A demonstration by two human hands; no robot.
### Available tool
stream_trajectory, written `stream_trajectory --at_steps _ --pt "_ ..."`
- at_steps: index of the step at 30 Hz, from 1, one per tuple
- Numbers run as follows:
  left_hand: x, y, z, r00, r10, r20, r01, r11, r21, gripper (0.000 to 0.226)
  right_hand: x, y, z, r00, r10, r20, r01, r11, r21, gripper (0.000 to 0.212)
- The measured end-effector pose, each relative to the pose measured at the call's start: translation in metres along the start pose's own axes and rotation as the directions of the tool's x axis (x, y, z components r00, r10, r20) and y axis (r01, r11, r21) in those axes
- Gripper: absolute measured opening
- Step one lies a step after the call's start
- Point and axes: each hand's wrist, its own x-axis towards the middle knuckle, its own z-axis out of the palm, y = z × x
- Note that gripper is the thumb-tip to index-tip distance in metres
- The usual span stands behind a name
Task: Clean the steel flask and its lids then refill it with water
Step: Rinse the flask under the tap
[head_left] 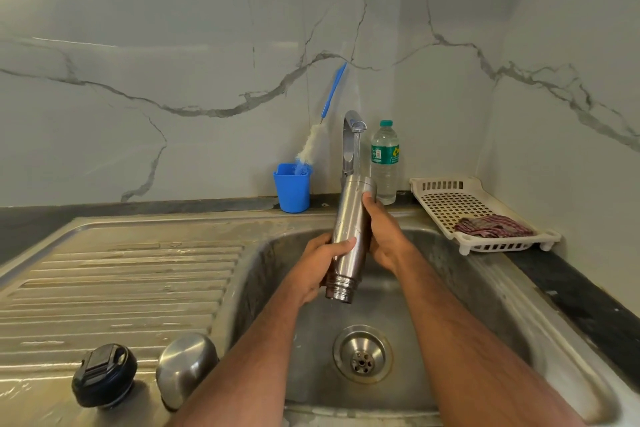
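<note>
The steel flask [350,229] is held upside down over the sink basin [450,305], its threaded open mouth pointing down and its base up under the tap [351,139]. My left hand [320,267] grips its lower part near the neck. My right hand [384,236] wraps around the body from the right side. On the draining board [121,281] at the lower left stand the black inner lid [104,374] and the steel outer cap [187,367].
A blue cup [292,189] holding a bottle brush [317,139] stands behind the sink. A plastic water bottle [385,161] is right of the tap. A white perforated tray [446,198] with a folded cloth [493,227] sits on the right counter. The drain [362,354] is below the flask.
</note>
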Motion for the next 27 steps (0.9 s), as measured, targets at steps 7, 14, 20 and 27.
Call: stream_trajectory --at_steps 7,14,20,27 --pt "0.007 -0.008 0.01 0.995 0.093 -0.02 -0.083 0.948 0.306 0.042 -0.002 0.003 -0.007 0.993 -0.06 -0.102 0.064 0.997 0.041 0.049" --pt "0.006 -0.007 0.011 0.995 0.071 -0.072 -0.059 0.985 0.163 0.037 0.004 0.005 0.0 0.995 -0.084 -0.059 0.087 0.996 0.038 0.053" --pt "0.0 -0.001 0.002 0.991 -0.135 0.009 0.133 0.962 -0.24 0.045 0.003 0.002 -0.003 0.993 -0.117 0.019 0.114 0.988 0.101 0.071" --pt "0.003 -0.007 0.002 0.991 0.057 -0.122 -0.039 0.989 0.143 0.07 0.003 0.003 0.01 0.957 -0.276 -0.086 0.272 0.961 -0.055 0.087"
